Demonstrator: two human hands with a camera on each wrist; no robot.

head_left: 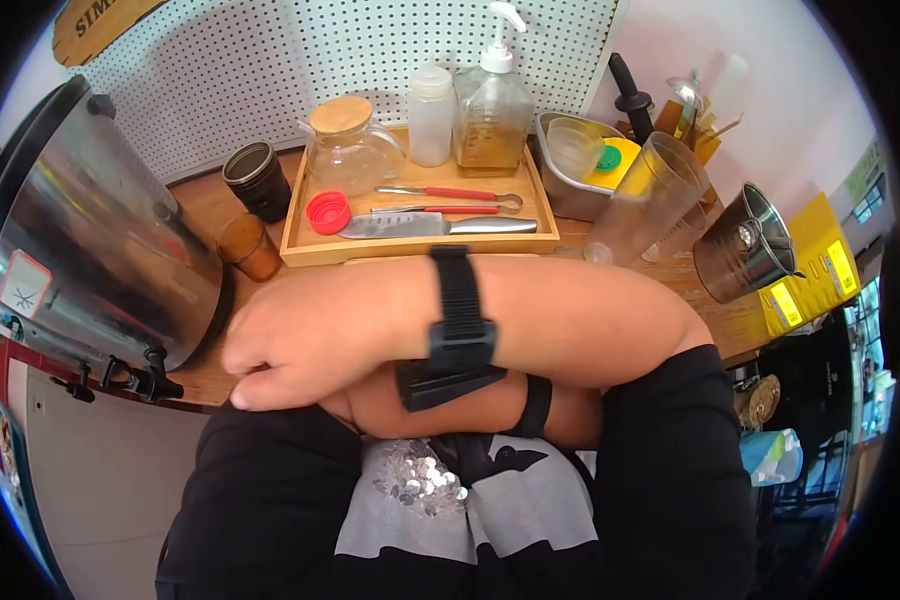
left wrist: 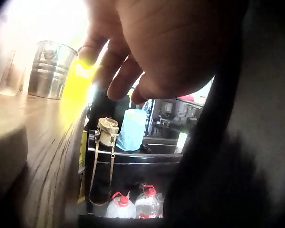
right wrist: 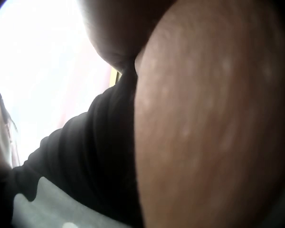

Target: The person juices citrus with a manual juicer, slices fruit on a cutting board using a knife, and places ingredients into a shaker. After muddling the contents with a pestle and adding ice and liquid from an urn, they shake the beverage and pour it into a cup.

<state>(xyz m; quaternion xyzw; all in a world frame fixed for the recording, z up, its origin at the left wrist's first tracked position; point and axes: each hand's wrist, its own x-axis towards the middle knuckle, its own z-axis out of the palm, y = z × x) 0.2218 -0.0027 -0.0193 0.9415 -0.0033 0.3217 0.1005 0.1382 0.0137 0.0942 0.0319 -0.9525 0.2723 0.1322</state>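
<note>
My arms are folded across each other at the table's front edge. On top, the right forearm reaches leftward, and its hand (head_left: 290, 345) rests with loosely bent fingers near the left sleeve, holding nothing. Beneath it, my left arm points right. The left hand (left wrist: 156, 47) hangs with slack fingers and nothing in them in the left wrist view; in the head view it is mostly hidden under the right forearm. A black wrist strap (head_left: 460, 310) circles the right wrist. Skin and a dark sleeve (right wrist: 104, 137) fill most of the right wrist view.
A wooden tray (head_left: 295, 240) beyond the arms bears a knife (head_left: 480, 226), tongs (head_left: 450, 192), a red cap (head_left: 328, 212), a glass teapot (head_left: 350, 155) and bottles. Left stands a large dispenser (head_left: 120, 230) beside an amber cup (head_left: 250, 248); right, a metal bucket (head_left: 745, 250).
</note>
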